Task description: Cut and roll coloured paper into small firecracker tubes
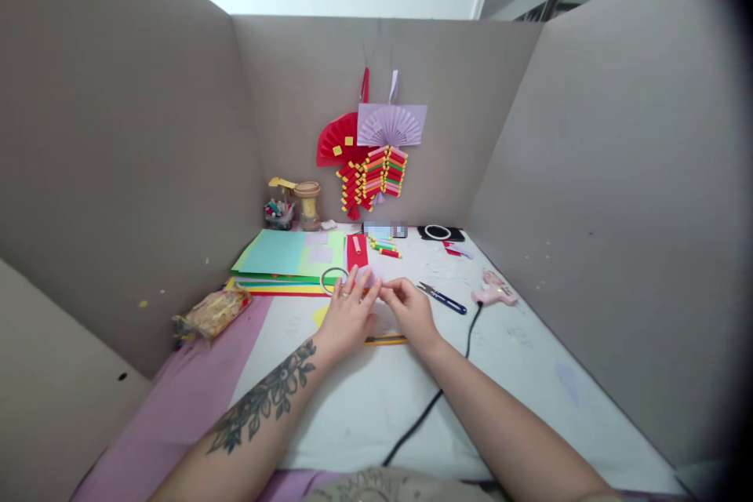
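- Spreads the left hand [350,315] loosely open, gripping nothing visible, with fingertips at a small lilac paper piece [369,272] between both hands.
- Holds thumb and forefinger of the right hand [412,311] closed in a pinch just right of that piece; cannot tell whether on paper or on nothing.
- At far left, a crinkled clear plastic package [212,314] with tan contents, too blurred to identify.
- Next, behind a fanned stack of coloured paper sheets [274,252], a clear plastic tub [281,221] full of colourful pens or similar sticks, and a brown-lidded clear cup [309,208] with something yellow inside.
- Looks finished, to judge by the hanging: on the grey back panel, a red pleated paper fan [335,143] and a lilac pleated paper fan [391,125], both above yellow-tipped paper rolls.
- Seems left to do: below these, several loose yellow-tipped coloured rolls [387,251], apparently unattached, plus the lilac piece at the fingers.
- At right, lying unheld, dark-blue snips [444,299], then a pink glue gun [494,289] with black cord.
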The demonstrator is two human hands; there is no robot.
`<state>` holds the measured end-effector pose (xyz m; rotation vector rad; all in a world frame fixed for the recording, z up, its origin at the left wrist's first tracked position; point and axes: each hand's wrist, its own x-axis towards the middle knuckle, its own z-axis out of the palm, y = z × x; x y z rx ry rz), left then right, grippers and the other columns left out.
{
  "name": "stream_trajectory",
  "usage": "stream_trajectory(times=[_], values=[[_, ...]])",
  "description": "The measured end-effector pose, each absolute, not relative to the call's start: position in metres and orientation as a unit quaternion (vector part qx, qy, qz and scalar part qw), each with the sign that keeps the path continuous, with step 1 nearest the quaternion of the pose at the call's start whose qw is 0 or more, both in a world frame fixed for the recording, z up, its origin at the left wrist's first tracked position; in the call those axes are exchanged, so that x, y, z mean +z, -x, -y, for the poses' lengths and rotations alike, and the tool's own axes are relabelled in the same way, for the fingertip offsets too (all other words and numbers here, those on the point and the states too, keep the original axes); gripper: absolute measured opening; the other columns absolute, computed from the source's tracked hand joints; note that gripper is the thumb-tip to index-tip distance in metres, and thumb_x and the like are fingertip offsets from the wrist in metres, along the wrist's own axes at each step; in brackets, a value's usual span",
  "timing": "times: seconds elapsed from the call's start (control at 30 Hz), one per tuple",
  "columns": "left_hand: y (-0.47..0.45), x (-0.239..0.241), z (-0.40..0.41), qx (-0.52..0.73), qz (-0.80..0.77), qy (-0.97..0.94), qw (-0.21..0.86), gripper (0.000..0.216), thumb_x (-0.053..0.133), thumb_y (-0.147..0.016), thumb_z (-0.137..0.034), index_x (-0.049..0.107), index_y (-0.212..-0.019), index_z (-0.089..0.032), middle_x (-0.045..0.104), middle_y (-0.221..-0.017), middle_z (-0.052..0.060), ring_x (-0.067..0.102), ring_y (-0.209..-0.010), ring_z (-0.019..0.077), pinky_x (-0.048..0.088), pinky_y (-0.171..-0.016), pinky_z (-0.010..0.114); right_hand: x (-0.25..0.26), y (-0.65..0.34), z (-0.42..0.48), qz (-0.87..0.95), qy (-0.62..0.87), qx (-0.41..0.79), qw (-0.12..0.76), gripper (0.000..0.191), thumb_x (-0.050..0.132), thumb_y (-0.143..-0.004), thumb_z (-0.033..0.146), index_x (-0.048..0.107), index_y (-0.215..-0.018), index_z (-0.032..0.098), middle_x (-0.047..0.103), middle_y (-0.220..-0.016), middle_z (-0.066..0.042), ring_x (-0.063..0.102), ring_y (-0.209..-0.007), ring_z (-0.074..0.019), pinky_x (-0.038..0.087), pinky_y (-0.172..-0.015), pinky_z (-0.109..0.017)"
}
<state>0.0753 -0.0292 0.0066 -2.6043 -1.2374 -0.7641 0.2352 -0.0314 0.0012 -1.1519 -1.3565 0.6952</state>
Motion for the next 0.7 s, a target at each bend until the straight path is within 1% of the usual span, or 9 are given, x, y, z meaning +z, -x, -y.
stream_trajectory(times=[0.07,0.13,0.23,0.3,0.43,0.47,0.53,0.6,0.7], values=[[-0.071,0.008,0.029,-0.219,0.442,0.866,0.074,0.044,0.054,-0.079,-0.026,0.055,-0.123,-0.019,0.038,-0.142,0.010,0.020,-0.135,0.0330,0.019,-0.105,0.054,0.004,-0.241,0.030,0.559,0.500,0.297,0.591,0.023,0.061,-0.076,0.040,0.059,-0.083,0.018,0.065,-0.074,-0.003,0.060,-0.069,-0.0181,0.047,-0.066,-0.030],[-0.063,0.011,0.026,-0.198,0.495,0.844,0.058,0.026,0.055,-0.079,-0.031,0.069,-0.097,-0.017,0.052,-0.130,0.013,0.031,-0.129,0.0368,0.022,-0.102,0.057,0.007,-0.249,0.027,0.535,0.508,0.299,0.605,0.024,0.062,-0.075,0.041,0.059,-0.082,0.018,0.064,-0.072,-0.003,0.060,-0.068,-0.0180,0.047,-0.065,-0.030],[-0.051,0.014,0.018,-0.210,0.540,0.815,0.009,0.030,0.049,-0.084,-0.035,0.069,-0.073,-0.016,0.065,-0.106,0.015,0.048,-0.114,0.0355,0.033,-0.094,0.053,0.008,-0.257,0.024,0.522,0.507,0.304,0.615,0.025,0.063,-0.074,0.041,0.058,-0.081,0.018,0.063,-0.073,-0.003,0.060,-0.069,-0.0178,0.046,-0.066,-0.030],[-0.047,0.013,0.012,-0.257,0.525,0.810,-0.042,0.032,0.045,-0.086,-0.034,0.068,-0.075,-0.016,0.067,-0.098,0.013,0.055,-0.105,0.0293,0.040,-0.090,0.044,0.008,-0.257,0.024,0.524,0.499,0.315,0.614,0.025,0.064,-0.074,0.041,0.059,-0.082,0.018,0.063,-0.074,-0.003,0.060,-0.070,-0.0178,0.046,-0.066,-0.030],[-0.046,0.007,0.006,-0.397,0.470,0.779,-0.119,0.027,0.050,-0.080,-0.025,0.063,-0.103,-0.018,0.060,-0.117,0.010,0.053,-0.110,0.0231,0.041,-0.091,0.035,0.005,-0.252,0.027,0.531,0.479,0.342,0.609,0.026,0.065,-0.073,0.041,0.059,-0.085,0.019,0.064,-0.074,-0.003,0.060,-0.071,-0.0180,0.046,-0.067,-0.030],[-0.046,0.006,0.006,-0.413,0.474,0.764,-0.141,0.028,0.051,-0.080,-0.025,0.063,-0.103,-0.018,0.062,-0.113,0.009,0.056,-0.105,0.0228,0.042,-0.089,0.034,0.004,-0.250,0.028,0.533,0.475,0.348,0.608,0.026,0.065,-0.073,0.041,0.059,-0.085,0.019,0.064,-0.074,-0.002,0.060,-0.071,-0.0179,0.046,-0.066,-0.030],[-0.046,0.005,0.005,-0.409,0.509,0.732,-0.195,0.024,0.049,-0.082,-0.033,0.068,-0.088,-0.019,0.069,-0.090,0.007,0.062,-0.087,0.0222,0.045,-0.080,0.032,0.003,-0.249,0.028,0.536,0.467,0.356,0.606,0.025,0.065,-0.074,0.041,0.059,-0.085,0.019,0.063,-0.073,-0.002,0.060,-0.071,-0.0177,0.046,-0.066,-0.029],[-0.046,0.005,0.004,-0.403,0.534,0.702,-0.243,0.033,0.045,-0.084,-0.041,0.068,-0.075,-0.018,0.069,-0.076,0.005,0.063,-0.079,0.0221,0.046,-0.075,0.032,0.001,-0.247,0.029,0.541,0.461,0.358,0.606,0.024,0.065,-0.074,0.040,0.059,-0.086,0.020,0.062,-0.073,-0.001,0.059,-0.071,-0.0175,0.045,-0.066,-0.029],[-0.051,0.006,0.003,-0.453,0.507,0.657,-0.326,0.033,0.053,-0.079,-0.042,0.065,-0.098,-0.017,0.068,-0.099,0.009,0.061,-0.095,0.0236,0.046,-0.078,0.032,0.000,-0.245,0.029,0.551,0.449,0.354,0.608,0.022,0.065,-0.075,0.039,0.059,-0.085,0.020,0.062,-0.075,-0.001,0.059,-0.071,-0.0171,0.046,-0.067,-0.030]])
